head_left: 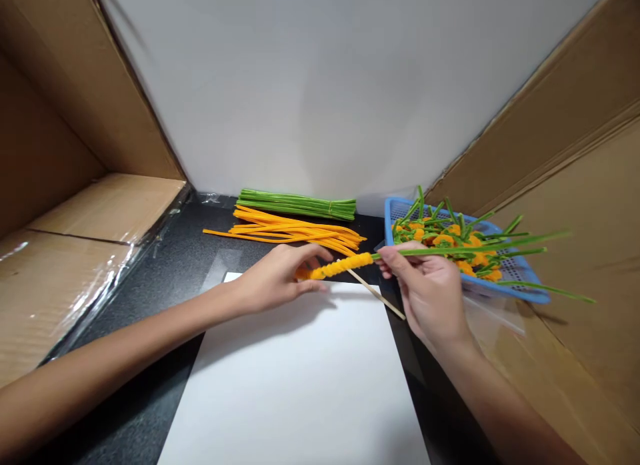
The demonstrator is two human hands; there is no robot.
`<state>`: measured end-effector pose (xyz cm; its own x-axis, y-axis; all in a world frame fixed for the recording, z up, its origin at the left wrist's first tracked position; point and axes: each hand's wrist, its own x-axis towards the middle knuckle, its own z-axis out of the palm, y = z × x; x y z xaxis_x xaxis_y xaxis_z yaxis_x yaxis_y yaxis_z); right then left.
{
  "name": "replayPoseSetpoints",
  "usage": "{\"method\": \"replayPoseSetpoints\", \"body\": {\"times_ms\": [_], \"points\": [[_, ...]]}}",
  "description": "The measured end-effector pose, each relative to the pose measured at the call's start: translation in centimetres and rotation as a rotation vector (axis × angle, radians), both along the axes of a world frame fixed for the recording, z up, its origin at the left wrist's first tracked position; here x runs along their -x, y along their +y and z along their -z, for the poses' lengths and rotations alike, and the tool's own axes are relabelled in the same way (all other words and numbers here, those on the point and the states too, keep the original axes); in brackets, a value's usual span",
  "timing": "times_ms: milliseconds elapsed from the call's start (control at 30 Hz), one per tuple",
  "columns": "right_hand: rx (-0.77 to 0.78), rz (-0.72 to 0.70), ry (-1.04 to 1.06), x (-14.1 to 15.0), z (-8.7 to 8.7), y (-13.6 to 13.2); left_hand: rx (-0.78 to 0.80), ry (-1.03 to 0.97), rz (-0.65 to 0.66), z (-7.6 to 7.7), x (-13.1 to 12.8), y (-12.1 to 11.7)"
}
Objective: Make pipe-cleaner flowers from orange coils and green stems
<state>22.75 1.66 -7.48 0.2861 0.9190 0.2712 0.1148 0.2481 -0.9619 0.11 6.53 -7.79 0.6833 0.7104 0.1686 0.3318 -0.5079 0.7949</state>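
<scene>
An orange pipe cleaner (345,265), wound in a tight coil, sits on the end of a green pipe cleaner (465,250). My right hand (433,288) pinches the green stem just right of the coil, between thumb and fingers. The stem's long free end points right, over the basket. My left hand (287,275) curls loosely around the coil's left end, which its fingers partly cover. Below the coil, a thin wooden stick (377,293) lies slantwise across the top edge of the white sheet (305,371).
Behind my hands lie a green pipe cleaner bundle (295,203) and loose orange pipe cleaners (295,228) on the dark table (185,251). A blue basket (520,278) at right holds several orange-and-green pieces. Cardboard walls (565,165) stand on both sides, a white panel (350,85) behind.
</scene>
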Motion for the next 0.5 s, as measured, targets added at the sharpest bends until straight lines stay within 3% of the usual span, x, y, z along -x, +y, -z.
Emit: {"method": "replayPoseSetpoints", "body": {"times_ms": [133, 500], "points": [[-0.031, 0.027, 0.045, -1.3, -0.3, 0.4, -0.062, 0.101, 0.008, -0.2, 0.2, 0.4], [0.155, -0.144, 0.163, -0.3, 0.0, 0.3, -0.312, 0.227, -0.051, 0.9, -0.2, -1.0]]}}
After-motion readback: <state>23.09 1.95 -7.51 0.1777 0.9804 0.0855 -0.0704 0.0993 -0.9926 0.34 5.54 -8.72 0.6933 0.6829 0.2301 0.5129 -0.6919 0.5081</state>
